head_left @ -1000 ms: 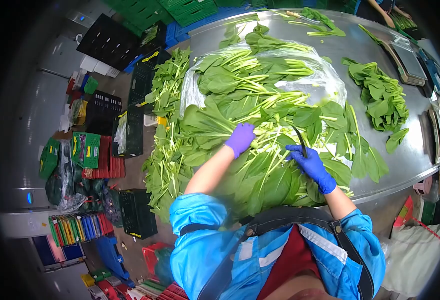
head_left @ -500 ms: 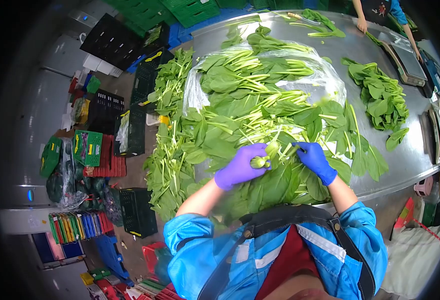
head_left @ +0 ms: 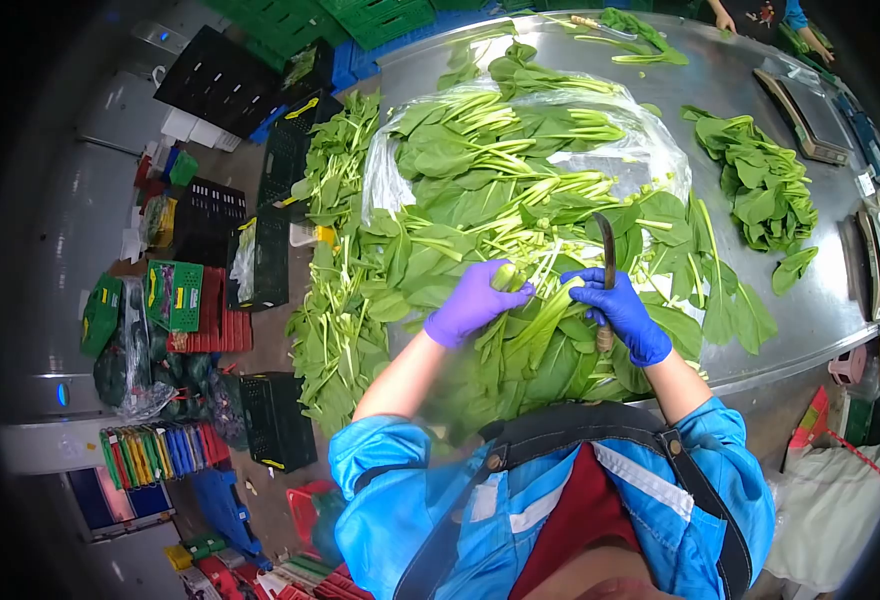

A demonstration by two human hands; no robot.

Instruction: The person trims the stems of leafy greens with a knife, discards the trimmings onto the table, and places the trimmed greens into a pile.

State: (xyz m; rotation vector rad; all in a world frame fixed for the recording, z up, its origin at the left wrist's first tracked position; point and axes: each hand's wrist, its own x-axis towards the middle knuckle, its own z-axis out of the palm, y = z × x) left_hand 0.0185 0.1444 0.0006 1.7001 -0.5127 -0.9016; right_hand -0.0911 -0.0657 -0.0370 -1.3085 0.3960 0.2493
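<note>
My left hand (head_left: 477, 303), in a purple glove, is closed around the pale stem end of a leafy green bunch (head_left: 505, 277). In a blue glove, my right hand (head_left: 617, 312) holds a curved knife (head_left: 608, 262), its dark blade pointing up and its handle below the fingers. The fingertips of that hand also touch a light green stalk (head_left: 552, 312). Around and below both hands lie loose leafy greens (head_left: 550, 370), with cut stem pieces just beyond. Further up, more greens rest on a clear plastic sheet (head_left: 665, 150).
The metal table (head_left: 660, 85) carries another pile of greens (head_left: 760, 190) at right, beside scales (head_left: 810, 115). A co-worker's hand (head_left: 725, 20) shows at the top right. Dark crates (head_left: 275, 425) stand on the left, near greens along the table's left edge.
The curved knife now shows upright in my right hand. My left hand has shifted slightly left and up, and the stem ends it holds have turned. The co-worker's hands have moved up.
</note>
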